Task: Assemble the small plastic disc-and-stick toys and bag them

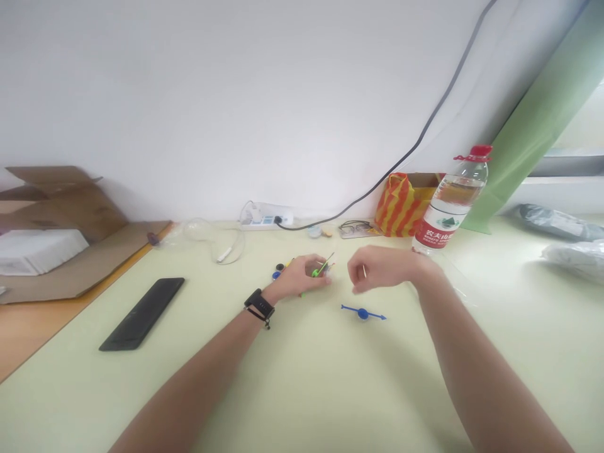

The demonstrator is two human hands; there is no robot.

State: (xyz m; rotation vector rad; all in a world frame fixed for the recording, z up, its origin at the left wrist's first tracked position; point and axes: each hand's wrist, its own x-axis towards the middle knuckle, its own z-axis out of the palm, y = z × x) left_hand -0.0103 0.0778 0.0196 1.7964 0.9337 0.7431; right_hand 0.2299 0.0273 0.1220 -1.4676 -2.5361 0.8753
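My left hand (pixel 302 275) curls its thumb and fingers around a green arrow spinner (pixel 317 272), with other small parts partly hidden in its grasp. Beside its knuckles, small round pieces, black (pixel 280 267) and blue (pixel 276 275), lie on the table. My right hand (pixel 380 267) is closed a little above the table to the right, its fingers curled inward. A tiny pale sliver (pixel 364 272) shows among those fingers, too small to name. Below and between the hands, a blue arrow spinner (pixel 363 314) with a round centre lies flat, touched by neither hand.
A water bottle (pixel 450 204) with a red cap stands behind my right wrist, near a red-and-yellow striped bag (pixel 401 204). A power strip (pixel 265 218) with a dark cable lies along the wall. Left are a black flat case (pixel 143 314) and an open cardboard box (pixel 101 255).
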